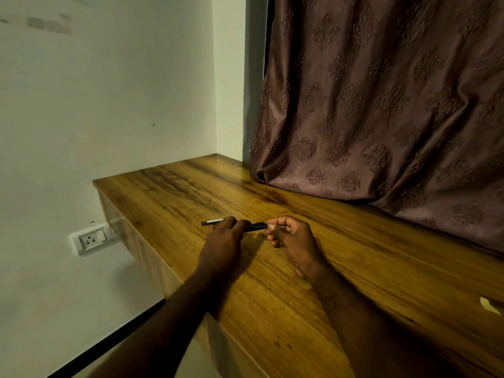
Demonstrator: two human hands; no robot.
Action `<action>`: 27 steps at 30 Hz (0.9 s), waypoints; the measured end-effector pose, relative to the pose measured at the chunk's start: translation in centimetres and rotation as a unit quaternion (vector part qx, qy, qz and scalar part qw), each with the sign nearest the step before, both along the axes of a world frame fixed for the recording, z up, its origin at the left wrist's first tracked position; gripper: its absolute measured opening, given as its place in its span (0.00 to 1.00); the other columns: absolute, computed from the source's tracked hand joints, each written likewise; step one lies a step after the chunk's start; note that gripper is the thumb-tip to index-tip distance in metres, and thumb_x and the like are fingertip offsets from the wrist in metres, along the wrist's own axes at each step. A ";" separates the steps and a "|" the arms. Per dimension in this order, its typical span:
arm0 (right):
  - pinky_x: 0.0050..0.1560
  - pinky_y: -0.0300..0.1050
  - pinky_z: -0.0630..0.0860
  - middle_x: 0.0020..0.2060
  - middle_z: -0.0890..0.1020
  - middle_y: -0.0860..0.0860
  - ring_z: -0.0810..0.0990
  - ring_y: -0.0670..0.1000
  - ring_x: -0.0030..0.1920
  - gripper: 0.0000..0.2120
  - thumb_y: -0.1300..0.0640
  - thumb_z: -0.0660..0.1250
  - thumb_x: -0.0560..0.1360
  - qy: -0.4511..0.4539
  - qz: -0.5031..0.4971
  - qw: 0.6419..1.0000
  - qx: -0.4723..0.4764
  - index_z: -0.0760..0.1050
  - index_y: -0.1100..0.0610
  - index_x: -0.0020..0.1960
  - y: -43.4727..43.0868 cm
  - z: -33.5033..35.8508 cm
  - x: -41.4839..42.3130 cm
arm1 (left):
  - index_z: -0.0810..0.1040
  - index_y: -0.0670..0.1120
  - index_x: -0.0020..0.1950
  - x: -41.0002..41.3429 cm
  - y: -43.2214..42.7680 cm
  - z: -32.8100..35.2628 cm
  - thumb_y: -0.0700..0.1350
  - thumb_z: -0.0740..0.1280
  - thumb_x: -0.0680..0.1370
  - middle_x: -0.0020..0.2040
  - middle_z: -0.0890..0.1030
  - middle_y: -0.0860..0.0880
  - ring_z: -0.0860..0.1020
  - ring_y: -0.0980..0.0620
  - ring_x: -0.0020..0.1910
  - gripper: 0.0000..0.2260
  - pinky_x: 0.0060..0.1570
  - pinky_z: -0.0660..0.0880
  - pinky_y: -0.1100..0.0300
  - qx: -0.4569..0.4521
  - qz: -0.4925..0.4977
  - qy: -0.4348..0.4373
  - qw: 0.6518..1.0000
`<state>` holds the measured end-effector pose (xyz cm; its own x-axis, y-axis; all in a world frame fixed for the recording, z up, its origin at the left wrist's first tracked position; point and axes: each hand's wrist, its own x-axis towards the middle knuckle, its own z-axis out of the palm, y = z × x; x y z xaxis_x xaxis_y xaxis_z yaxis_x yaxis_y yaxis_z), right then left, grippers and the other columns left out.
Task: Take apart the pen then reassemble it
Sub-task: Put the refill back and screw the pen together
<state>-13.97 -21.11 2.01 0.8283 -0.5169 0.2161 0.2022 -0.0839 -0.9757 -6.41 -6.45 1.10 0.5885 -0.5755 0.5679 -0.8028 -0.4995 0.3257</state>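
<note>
A pale wall [109,105] fills the left side, with a white socket plate [91,239] set low in it, just beside the left end of the wooden tabletop [354,268]. The tabletop is a streaked, golden-brown board that runs from the far left corner towards the near right; pale cabinet fronts drop below its left edge.

Near the middle of the board, closer to the left edge, the left hand [222,241] curls its fingers over a dark pen [255,227], whose grey end pokes out to the left past the knuckles. The pen lies about level, just above the wood (whether it touches the surface cannot be told). The right hand [290,236] pinches the pen's right end between thumb and fingertips, the other fingers folded under.

A brown embossed curtain [381,105] hangs along the far edge, its hem bunched on the tabletop. A pale chip [489,305] marks the wood at the right.
</note>
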 end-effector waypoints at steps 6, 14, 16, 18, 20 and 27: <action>0.32 0.41 0.72 0.36 0.81 0.56 0.76 0.48 0.32 0.04 0.65 0.63 0.78 0.009 0.000 0.999 -0.030 0.78 0.61 0.48 0.1 -0.1 -0.1 | 0.76 0.48 0.62 0.0 0.0 0.0 0.40 0.63 0.77 0.53 0.78 0.45 0.77 0.44 0.50 0.14 0.50 0.74 0.45 -0.002 -0.001 0.000 1.000; 0.30 0.41 0.71 0.34 0.81 0.55 0.76 0.47 0.29 0.04 0.62 0.65 0.78 0.016 0.015 1.000 0.010 0.78 0.61 0.47 -0.2 -0.1 0.0 | 0.77 0.47 0.61 0.1 -0.1 -0.1 0.41 0.64 0.77 0.52 0.79 0.45 0.78 0.43 0.49 0.13 0.49 0.73 0.47 -0.009 0.001 -0.007 1.000; 0.30 0.41 0.71 0.35 0.81 0.56 0.75 0.48 0.29 0.03 0.63 0.65 0.78 0.009 0.015 0.999 0.033 0.78 0.61 0.47 -0.3 0.0 0.0 | 0.77 0.47 0.61 0.1 -0.1 -0.1 0.41 0.63 0.78 0.53 0.79 0.45 0.78 0.43 0.50 0.12 0.50 0.73 0.46 -0.010 -0.003 -0.002 1.000; 0.30 0.42 0.70 0.35 0.81 0.57 0.75 0.48 0.29 0.03 0.64 0.65 0.77 0.005 0.015 0.999 0.037 0.77 0.62 0.48 -0.4 0.0 0.0 | 0.77 0.47 0.61 0.1 -0.1 -0.1 0.41 0.63 0.78 0.53 0.79 0.45 0.78 0.43 0.50 0.12 0.51 0.73 0.45 -0.013 -0.005 0.002 1.000; 0.30 0.42 0.70 0.35 0.80 0.57 0.75 0.49 0.29 0.03 0.64 0.64 0.78 0.005 0.016 1.000 0.022 0.76 0.64 0.48 -0.2 0.0 0.0 | 0.77 0.46 0.61 0.1 -0.1 -0.1 0.40 0.64 0.78 0.52 0.79 0.44 0.78 0.43 0.50 0.12 0.51 0.73 0.45 -0.016 -0.009 0.002 1.000; 0.26 0.41 0.67 0.32 0.78 0.53 0.73 0.48 0.28 0.08 0.58 0.64 0.79 0.023 0.005 0.999 -0.029 0.76 0.61 0.44 -0.3 -0.4 0.3 | 0.77 0.44 0.61 0.0 -0.1 0.0 0.38 0.64 0.77 0.53 0.79 0.42 0.78 0.42 0.51 0.13 0.51 0.75 0.44 -0.022 -0.030 0.010 0.999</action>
<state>-13.66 -21.42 1.64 0.8436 -0.4958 0.2064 0.1582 -0.1379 -0.9777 -6.41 -6.58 1.12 0.5652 -0.5855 0.5812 -0.8240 -0.4349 0.3632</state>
